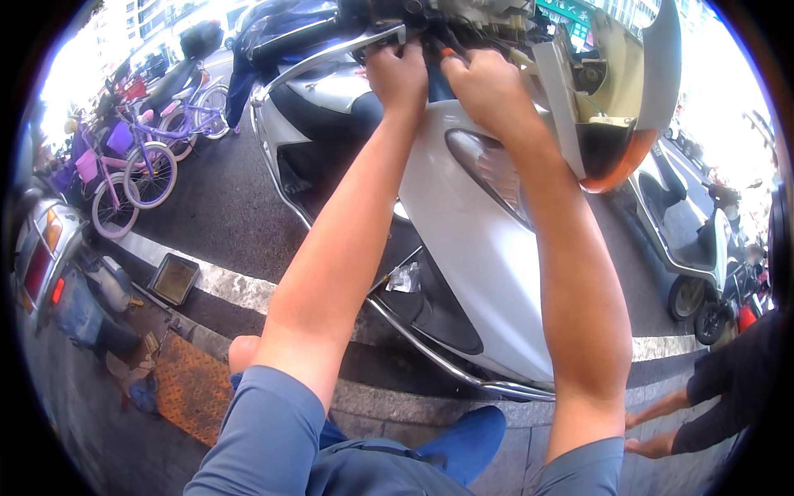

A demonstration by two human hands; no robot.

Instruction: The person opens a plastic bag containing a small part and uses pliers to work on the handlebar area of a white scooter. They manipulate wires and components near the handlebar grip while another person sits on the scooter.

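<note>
A silver-white scooter (484,264) stands in front of me, with dark parts showing at its top. Both my arms reach over its body to that area. My left hand (399,78) is closed among the dark parts, its fingertips hidden. Close beside it, my right hand (490,89) is curled, with a small orange-red piece (447,52) at its thumb. What either hand grips cannot be made out. To the right of my right hand, a pale body panel (616,70) stands up with an orange lamp lens (624,161) at its lower end.
A chrome guard rail (430,364) curves along the scooter's side. On the left are a rusty metal plate (194,384), a shallow tray (174,279), a parked scooter (78,306) and purple bicycles (149,174). At right, a person in dark clothes (736,380) is near another scooter (682,223).
</note>
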